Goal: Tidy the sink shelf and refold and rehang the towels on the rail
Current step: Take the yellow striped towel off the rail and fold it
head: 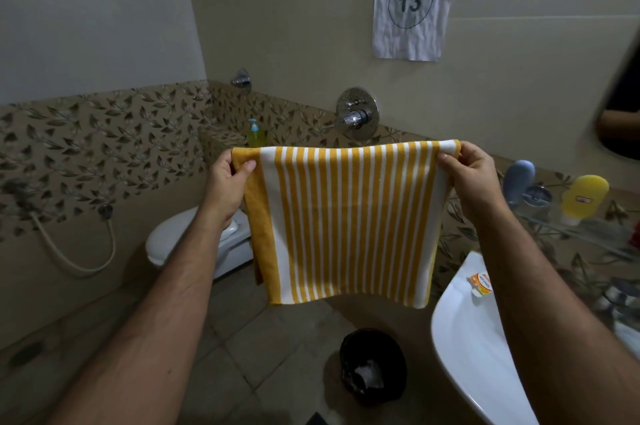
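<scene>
Hanging between two hands, one yellow-and-white striped towel (349, 220) is pinched at its top corners by left hand (227, 187) and right hand (472, 178); beyond, one toilet (194, 237), sink (464, 334), black bin (372, 367).

Shelf, sink and floor to my right and below

The glass shelf (568, 229) carries a yellow bottle (584, 194) and a blue bottle (518, 179); an orange packet (481, 282) lies on the sink rim (457, 289); a black bin (372, 365) stands on the tiled floor (263, 348).

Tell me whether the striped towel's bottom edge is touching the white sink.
Apart. The head view shows the striped towel hanging from both hands, its bottom edge ending above and left of the sink rim, with floor visible between them.
</scene>
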The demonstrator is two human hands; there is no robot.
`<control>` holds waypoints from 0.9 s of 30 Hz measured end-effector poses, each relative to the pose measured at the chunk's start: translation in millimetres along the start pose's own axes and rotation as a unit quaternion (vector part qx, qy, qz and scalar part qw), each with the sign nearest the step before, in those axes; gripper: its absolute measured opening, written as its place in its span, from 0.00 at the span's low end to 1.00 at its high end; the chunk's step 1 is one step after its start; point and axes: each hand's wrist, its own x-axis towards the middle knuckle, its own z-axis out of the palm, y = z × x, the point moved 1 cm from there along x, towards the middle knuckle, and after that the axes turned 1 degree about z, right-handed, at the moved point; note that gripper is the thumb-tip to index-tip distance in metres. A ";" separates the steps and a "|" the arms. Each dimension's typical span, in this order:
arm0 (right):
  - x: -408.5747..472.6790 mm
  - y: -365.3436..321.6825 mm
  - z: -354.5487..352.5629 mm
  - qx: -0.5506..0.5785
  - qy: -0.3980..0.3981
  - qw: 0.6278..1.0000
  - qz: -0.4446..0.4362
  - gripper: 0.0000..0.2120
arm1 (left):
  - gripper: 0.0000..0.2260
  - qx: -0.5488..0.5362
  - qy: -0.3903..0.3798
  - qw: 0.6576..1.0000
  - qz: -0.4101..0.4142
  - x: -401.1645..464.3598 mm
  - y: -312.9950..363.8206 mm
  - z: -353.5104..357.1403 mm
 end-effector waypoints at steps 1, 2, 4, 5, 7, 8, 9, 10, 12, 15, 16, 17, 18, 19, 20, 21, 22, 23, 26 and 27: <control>0.6 -0.5 -0.5 0.002 -0.002 1.000 0.005 0.04 | 0.06 -0.001 -0.002 1.000 0.005 -0.3 0.4 1.8; 1.6 -0.5 -1.7 0.007 -0.007 1.000 0.014 0.05 | 0.06 -0.003 0.001 1.000 0.008 -0.1 0.2 3.3; 2.7 -1.2 -3.2 0.025 -0.025 0.999 0.034 0.08 | 0.05 -0.028 0.022 0.999 0.000 -0.1 0.2 5.6; 3.3 -1.9 -3.8 0.034 -0.032 0.998 0.044 0.10 | 0.06 -0.059 0.038 0.997 -0.015 -0.3 0.1 6.9; 6.0 -1.5 -6.9 0.062 -0.035 0.995 0.065 0.18 | 0.12 -0.123 0.052 0.990 -0.049 -2.4 1.2 10.3; 7.1 -0.7 -9.0 0.080 -0.034 0.993 0.075 0.22 | 0.14 -0.139 0.049 0.987 -0.062 -3.2 1.5 11.9; 7.5 -0.2 -10.8 0.095 -0.034 0.991 0.085 0.25 | 0.16 -0.144 0.045 0.986 -0.071 -3.9 2.6 13.2; 8.4 0.7 -11.9 0.103 -0.037 0.990 0.092 0.27 | 0.17 -0.146 0.043 0.985 -0.078 -3.3 3.3 13.9; 11.7 -2.6 -11.3 0.115 -0.029 0.988 0.102 0.27 | 0.17 -0.160 0.053 0.982 -0.084 -2.1 8.5 17.1; 23.3 -16.3 -12.1 0.191 -0.032 0.977 0.088 0.29 | 0.17 -0.206 0.091 0.970 -0.090 2.8 27.6 29.1; 23.5 -19.5 -12.5 0.211 -0.069 0.971 0.085 0.33 | 0.17 -0.227 0.099 0.965 -0.088 5.1 35.7 34.1; 19.2 -16.0 -10.7 0.196 -0.123 0.968 0.101 0.39 | 0.17 -0.244 0.105 0.960 -0.086 8.6 44.0 39.4; 7.8 -2.3 -7.5 0.164 -0.177 0.961 0.137 0.44 | 0.18 -0.254 0.105 0.958 -0.085 11.6 50.7 44.5; -7.9 17.5 -2.9 0.131 -0.216 0.950 0.184 0.46 | 0.18 -0.254 0.099 0.958 -0.085 12.7 55.9 49.3; -24.1 38.4 3.5 0.106 -0.233 0.939 0.229 0.47 | 0.18 -0.247 0.093 0.961 -0.085 12.6 58.8 52.7; -34.5 56.8 10.3 0.103 -0.229 0.931 0.266 0.48 | 0.17 -0.232 0.089 0.965 -0.086 12.3 59.0 54.6; -41.9 66.8 16.5 0.110 -0.217 0.927 0.285 0.49 | 0.16 -0.218 0.090 0.968 -0.089 11.6 57.0 54.6; -41.5 72.2 19.9 0.127 -0.206 0.927 0.285 0.50 | 0.15 -0.208 0.095 0.969 -0.096 11.2 54.5 52.5; -22.9 50.1 12.3 0.183 -0.199 0.931 0.246 0.52 | 0.15 -0.206 0.116 0.965 -0.108 15.9 50.5 38.0; -18.3 40.9 9.6 0.196 -0.219 0.929 0.227 0.51 | 0.16 -0.207 0.123 0.964 -0.112 19.2 50.0 32.8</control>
